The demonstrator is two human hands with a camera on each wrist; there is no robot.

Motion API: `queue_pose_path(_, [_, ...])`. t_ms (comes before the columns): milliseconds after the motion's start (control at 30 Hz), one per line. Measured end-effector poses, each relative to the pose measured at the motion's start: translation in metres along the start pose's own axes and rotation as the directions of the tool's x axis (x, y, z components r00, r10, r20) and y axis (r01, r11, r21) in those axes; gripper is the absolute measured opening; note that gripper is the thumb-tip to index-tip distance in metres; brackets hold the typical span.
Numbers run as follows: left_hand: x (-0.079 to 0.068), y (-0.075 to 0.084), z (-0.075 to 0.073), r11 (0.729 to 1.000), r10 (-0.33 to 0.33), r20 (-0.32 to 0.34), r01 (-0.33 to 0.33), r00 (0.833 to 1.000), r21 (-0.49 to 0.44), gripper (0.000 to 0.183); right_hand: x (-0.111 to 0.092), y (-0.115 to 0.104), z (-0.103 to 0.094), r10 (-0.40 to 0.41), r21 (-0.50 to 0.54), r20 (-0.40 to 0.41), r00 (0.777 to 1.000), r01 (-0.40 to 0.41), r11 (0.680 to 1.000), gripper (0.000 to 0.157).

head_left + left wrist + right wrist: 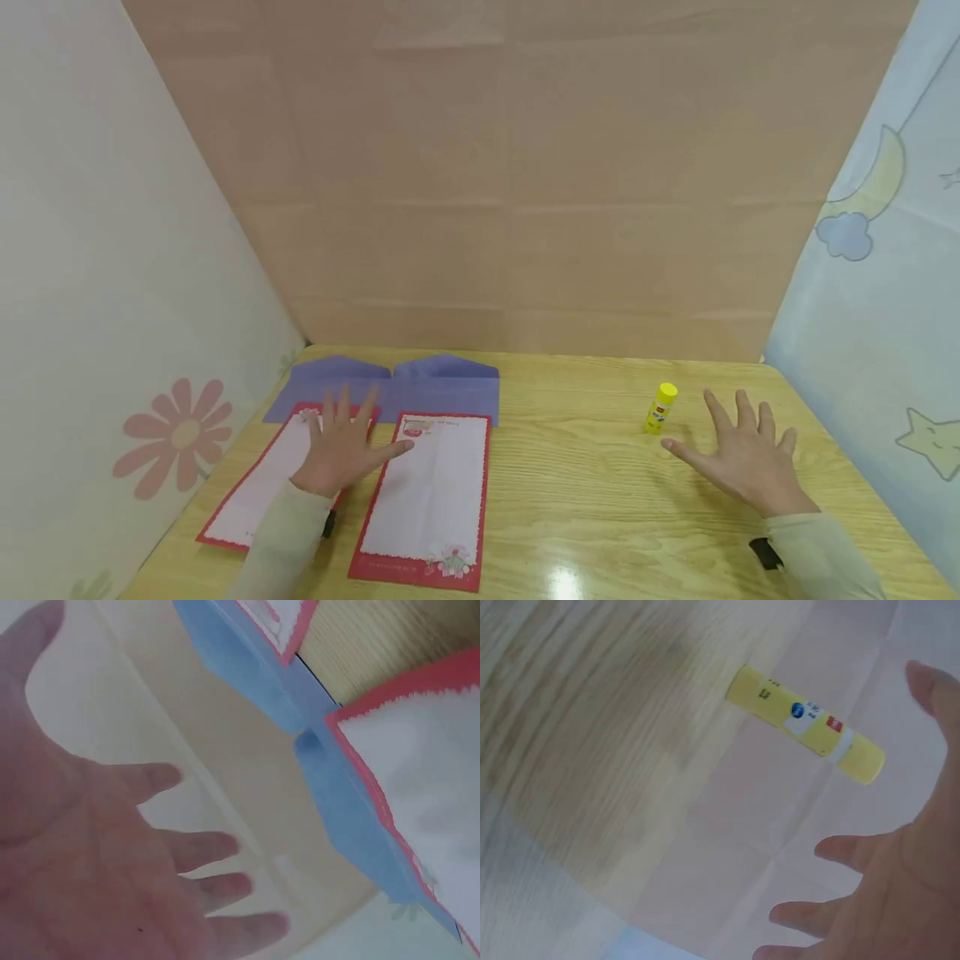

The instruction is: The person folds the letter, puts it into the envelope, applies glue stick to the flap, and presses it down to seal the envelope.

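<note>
My left hand (pixel 343 452) hovers with fingers spread over two red-bordered sheets of letter paper, holding nothing. The left sheet (pixel 258 487) is partly hidden by that hand and forearm; the right sheet (pixel 427 492) lies beside it with a flower print at its lower corner. Behind them are two purple envelopes (pixel 450 392), side by side with their flaps raised. Over on the right, my right hand (pixel 750 462) is also spread and empty. A yellow glue stick (pixel 660 408) stands upright, capped, just left of and beyond that hand; the right wrist view shows the glue stick (pixel 802 724) apart from the fingers.
The wooden table (pixel 570 500) ends at a brown paper backdrop (pixel 510 208). Pale walls with printed flowers (pixel 183 433) on the left and a moon and star (pixel 933 442) on the right close in the sides.
</note>
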State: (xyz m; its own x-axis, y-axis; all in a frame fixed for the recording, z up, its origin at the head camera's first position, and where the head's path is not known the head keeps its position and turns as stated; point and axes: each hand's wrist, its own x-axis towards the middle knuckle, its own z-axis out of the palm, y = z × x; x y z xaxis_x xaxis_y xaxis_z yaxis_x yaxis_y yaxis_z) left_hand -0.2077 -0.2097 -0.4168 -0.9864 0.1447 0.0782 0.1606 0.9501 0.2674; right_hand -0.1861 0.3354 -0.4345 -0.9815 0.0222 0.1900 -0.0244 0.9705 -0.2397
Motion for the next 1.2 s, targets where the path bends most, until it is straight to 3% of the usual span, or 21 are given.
queue_pose_path(133, [-0.01,0.006,0.007,0.997,0.077,0.054,-0.076,0.996,-0.02,0.086,-0.005,-0.005,-0.009,0.005,0.021,-0.012,1.0,-0.005,1.0,0.081])
queue_pose_path(300, [-0.023,0.018,0.019,0.99,0.133,0.1,-0.128,0.986,-0.055,0.05,-0.011,-0.017,-0.02,0.004,0.102,0.096,0.995,-0.014,0.995,0.038])
queue_pose_path(400, [-0.03,0.027,0.023,0.987,0.149,0.132,-0.14,0.98,-0.074,0.036,-0.016,-0.034,-0.014,-0.046,0.148,0.143,0.989,0.025,0.989,0.026])
queue_pose_path(500, [-0.037,0.039,0.028,0.979,0.199,0.176,-0.186,0.964,-0.084,0.034,-0.022,-0.054,0.0,-0.105,0.187,0.157,0.982,0.075,0.979,0.016])
queue_pose_path(667, [-0.043,0.067,0.036,0.963,0.27,0.2,-0.264,0.942,-0.056,0.038,-0.026,-0.083,0.018,-0.159,0.241,0.167,0.973,0.116,0.964,0.008])
queue_pose_path(900, [-0.038,0.108,0.043,0.961,0.27,0.277,-0.278,0.922,-0.012,0.043,-0.019,-0.111,0.039,-0.222,0.314,0.17,0.96,0.161,0.936,0.016])
queue_pose_path(1000, [-0.037,0.123,0.048,0.951,0.295,0.268,-0.309,0.917,0.009,0.044,-0.015,-0.118,0.047,-0.22,0.331,0.176,0.96,0.152,0.931,0.017])
queue_pose_path(1200, [-0.037,0.146,0.062,0.928,0.342,0.239,-0.367,0.909,0.068,0.047,-0.013,-0.127,0.052,-0.171,0.403,0.261,0.95,0.054,0.914,0.019])
